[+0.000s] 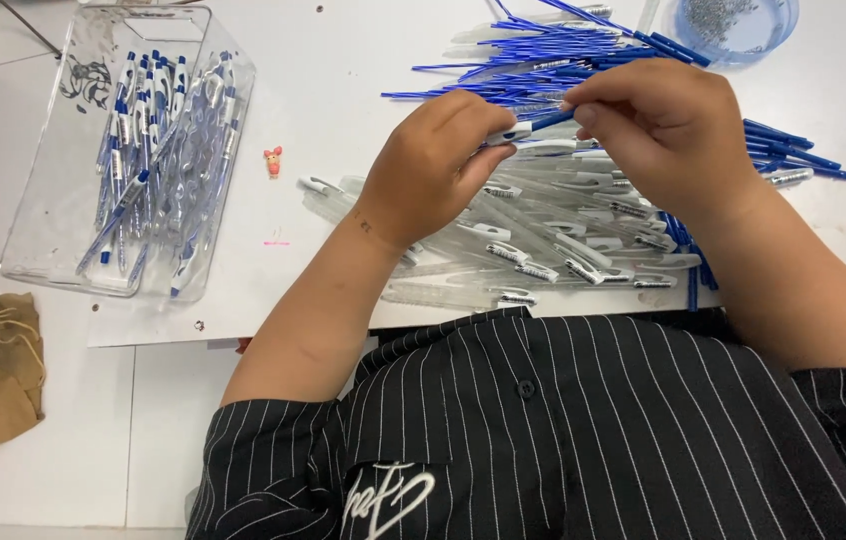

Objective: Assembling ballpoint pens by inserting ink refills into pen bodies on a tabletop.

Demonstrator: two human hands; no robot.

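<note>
Hands meet over the middle of the white tabletop, working on one pen.

- Left hand: fingers curled and pinching the white-and-clear pen barrel at its open end, thumb underneath.
- Right hand: thumb and forefinger pressed together on a thin blue refill, its tip at or just inside the barrel mouth; how deep it sits cannot be told.
- The pen is held above the tabletop, over a heap of clear empty barrels with white clips that lies just near of the hands.
- Far and right: a spread of loose blue refills, some running under the right wrist.
- Far right corner: a round blue dish of small metal parts, probably springs; too small to be sure.
- Left: a clear plastic bin holding assembled blue-and-white pens, well apart from the hands.
- A tiny red figurine stands between bin and heap.

Judgement on doing this well: keep refill and barrel in one straight line, grip the refill close to the mouth so it does not bow, and push gently; a skewed entry would likely jam or bend the thin tube.
</note>
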